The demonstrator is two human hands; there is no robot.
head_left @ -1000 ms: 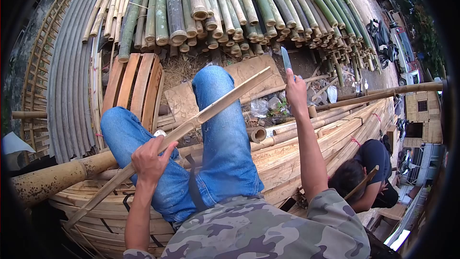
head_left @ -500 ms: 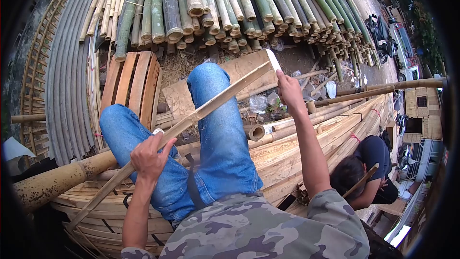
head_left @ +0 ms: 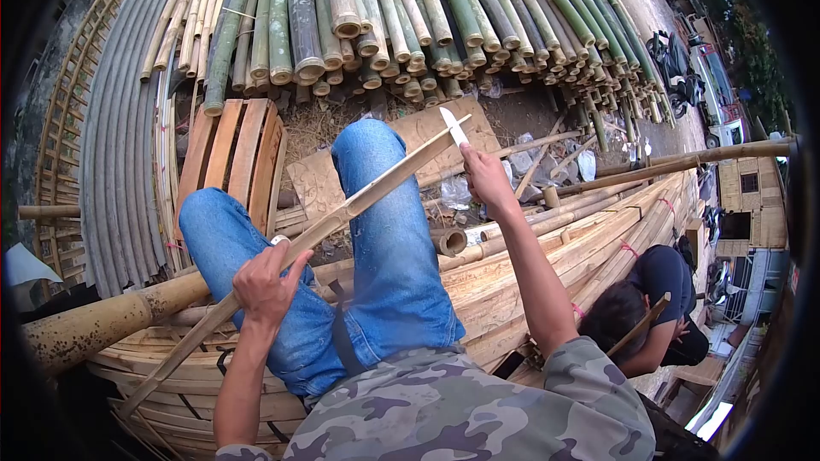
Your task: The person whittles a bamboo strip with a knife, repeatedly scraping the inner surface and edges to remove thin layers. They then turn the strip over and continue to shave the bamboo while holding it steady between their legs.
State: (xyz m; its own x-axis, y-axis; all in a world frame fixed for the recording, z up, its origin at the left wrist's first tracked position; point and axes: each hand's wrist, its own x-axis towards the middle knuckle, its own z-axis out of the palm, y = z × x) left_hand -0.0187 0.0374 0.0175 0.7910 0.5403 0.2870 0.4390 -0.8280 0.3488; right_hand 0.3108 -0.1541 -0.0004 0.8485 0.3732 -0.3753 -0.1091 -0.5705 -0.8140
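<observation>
A long split bamboo strip runs slantwise across my thighs, its pale, hollow inner side facing up. My left hand is closed around it near my left knee, and the tail end slopes down at the lower left. In my right hand is a knife with a bright blade and a whitish handle, fingers wrapped round the handle. The blade crosses the far end of the strip and appears to touch it. A small white round item shows by my left fingertips; what it is I cannot make out.
Stacked green bamboo poles lie ahead. A wooden crate stands beyond my left knee. Bundled bamboo slats lie at right, and a thick bamboo pole at left. A co-worker crouches on the right.
My right hand has brought the knife left and slightly nearer to me, over the strip's far end. My left hand keeps its hold, nearly still.
</observation>
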